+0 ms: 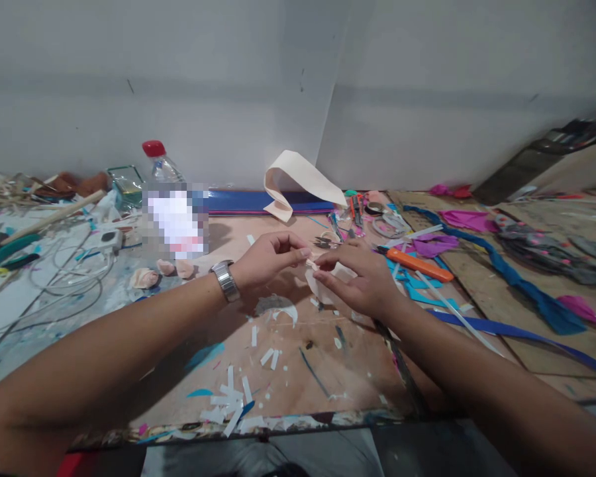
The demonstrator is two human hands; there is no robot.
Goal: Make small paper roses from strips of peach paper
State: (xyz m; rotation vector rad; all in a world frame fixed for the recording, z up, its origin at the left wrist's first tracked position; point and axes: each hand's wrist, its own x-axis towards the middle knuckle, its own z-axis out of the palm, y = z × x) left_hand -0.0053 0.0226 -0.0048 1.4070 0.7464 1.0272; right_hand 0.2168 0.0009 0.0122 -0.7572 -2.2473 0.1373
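My left hand (273, 257), with a metal watch (225, 280) on its wrist, is over the middle of the table. Its thumb and index finger are closed at the top of a small cream piece (310, 264); whether they grip it is too small to tell. Facing it, my right hand (355, 277) pinches this piece between thumb and fingertips. A pale sheet part of it hangs below the fingers. Behind the hands, a long cream strip (302, 173) stands curled on a blue stack (238, 202). Several small white strips (231, 396) lie near the table's front edge.
A bottle with a red cap (153, 148) stands behind a pixelated lit screen (176, 222). Crumpled cream pieces (145, 278) lie left of my left hand. An orange cutter (420, 264), blue ribbon (516, 330) and scissors lie right. Green-handled pliers (10, 254) and cables lie far left.
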